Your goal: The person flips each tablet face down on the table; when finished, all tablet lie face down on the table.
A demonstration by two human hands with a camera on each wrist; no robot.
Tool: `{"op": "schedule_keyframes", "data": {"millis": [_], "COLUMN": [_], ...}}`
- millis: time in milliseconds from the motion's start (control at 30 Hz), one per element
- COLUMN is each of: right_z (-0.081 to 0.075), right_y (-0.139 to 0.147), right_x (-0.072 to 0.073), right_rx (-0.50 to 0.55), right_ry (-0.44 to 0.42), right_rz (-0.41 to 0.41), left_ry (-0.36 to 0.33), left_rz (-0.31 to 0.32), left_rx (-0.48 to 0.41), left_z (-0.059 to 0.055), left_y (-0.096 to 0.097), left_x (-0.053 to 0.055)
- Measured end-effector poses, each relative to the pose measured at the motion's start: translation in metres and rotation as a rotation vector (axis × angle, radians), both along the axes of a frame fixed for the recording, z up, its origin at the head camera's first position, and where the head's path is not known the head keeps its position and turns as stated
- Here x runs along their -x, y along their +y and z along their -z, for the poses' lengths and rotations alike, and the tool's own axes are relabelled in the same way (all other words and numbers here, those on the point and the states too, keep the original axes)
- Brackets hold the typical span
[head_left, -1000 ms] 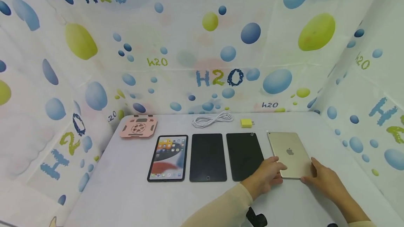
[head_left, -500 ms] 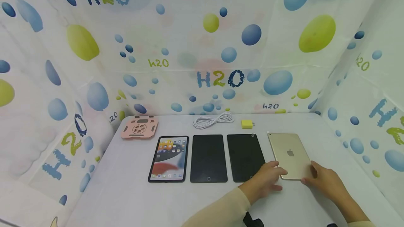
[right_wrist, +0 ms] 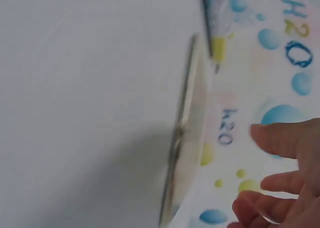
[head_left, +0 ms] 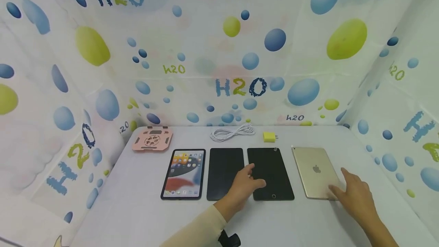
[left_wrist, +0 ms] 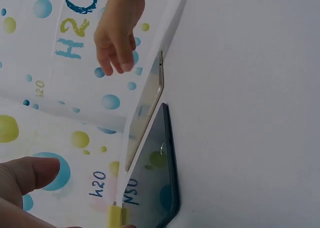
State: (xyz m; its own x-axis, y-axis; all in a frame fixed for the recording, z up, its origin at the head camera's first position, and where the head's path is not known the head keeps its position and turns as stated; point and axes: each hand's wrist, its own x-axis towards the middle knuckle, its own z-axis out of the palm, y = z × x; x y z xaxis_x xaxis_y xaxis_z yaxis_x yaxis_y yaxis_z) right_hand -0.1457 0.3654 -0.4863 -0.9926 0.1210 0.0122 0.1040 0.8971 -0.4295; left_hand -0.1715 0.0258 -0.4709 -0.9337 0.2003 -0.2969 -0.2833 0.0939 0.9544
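Placement of the row appears largely complete: lit tablet (head_left: 183, 174), left dark tablet (head_left: 223, 169), right dark tablet (head_left: 271, 161) and gold tablet (head_left: 317, 172) lie flat on the bench (head_left: 137, 209), the gold one back upward. Left hand (head_left: 240, 185): grip empty, thumb spread from the fingers, positioned above the two dark tablets. Right hand (head_left: 357, 195): grip empty and wide, near the gold tablet's lower right corner; both wrist views show it apart from that tablet. Possible remainder: the gap before the gold tablet exceeds the others, so spacing may need correction. White cable (head_left: 240, 129) and yellow adapter (head_left: 269, 137) lie behind the row, with neither hand near them.
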Motion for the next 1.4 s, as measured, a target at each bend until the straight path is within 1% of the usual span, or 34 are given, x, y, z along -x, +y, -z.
{"op": "schedule_keyframes", "data": {"millis": [67,100,167,233,300,333,367,500,633,700,967,1200,1400], "right_z": [-0.006,-0.008,-0.011,-0.011,-0.009,-0.007,-0.005,0.001,0.006,0.007,0.01,0.011,0.011], "right_y": [-0.017,-0.026,-0.045,-0.062,-0.076,-0.082,-0.086,-0.094,-0.096,-0.096,-0.097,-0.095,-0.094], "right_x": [-0.003,-0.004,-0.006,-0.006,-0.006,-0.007,-0.007,-0.007,-0.006,-0.005,-0.002,0.003,0.002], "right_rx": [0.11,0.184,0.363,0.528,0.653,0.703,0.732,0.787,0.81,0.816,0.832,0.854,0.889], "right_ry": [0.04,0.033,-0.007,-0.061,-0.109,-0.134,-0.158,-0.218,-0.232,-0.232,-0.22,-0.22,-0.229], "right_rz": [-0.009,-0.022,-0.07,-0.12,-0.155,-0.164,-0.168,-0.148,-0.137,-0.136,-0.117,-0.113,-0.094], "left_ry": [-0.013,-0.02,-0.031,-0.036,-0.04,-0.037,-0.036,-0.022,-0.01,-0.011,-0.015,-0.021,-0.007], "left_rz": [-0.001,-0.002,0.002,0.005,0.001,-0.001,-0.004,-0.003,0.02,0.03,0.028,0.03,0.044], "left_rx": [0.015,0.018,0.018,0.014,0.005,0.0,-0.005,-0.001,0.043,0.047,0.003,0.004,0.003], "left_z": [0.001,0.001,0.003,0.002,0.003,0.004,0.004,0.007,0.01,0.012,0.012,0.012,0.015], "left_y": [-0.003,-0.003,-0.003,-0.002,-0.001,-0.001,0.0,0.003,0.005,0.006,0.007,0.008,0.008], "left_x": [0.0,-0.001,-0.002,-0.004,-0.006,-0.006,-0.007,-0.011,-0.017,-0.019,-0.019,-0.021,-0.022]}}
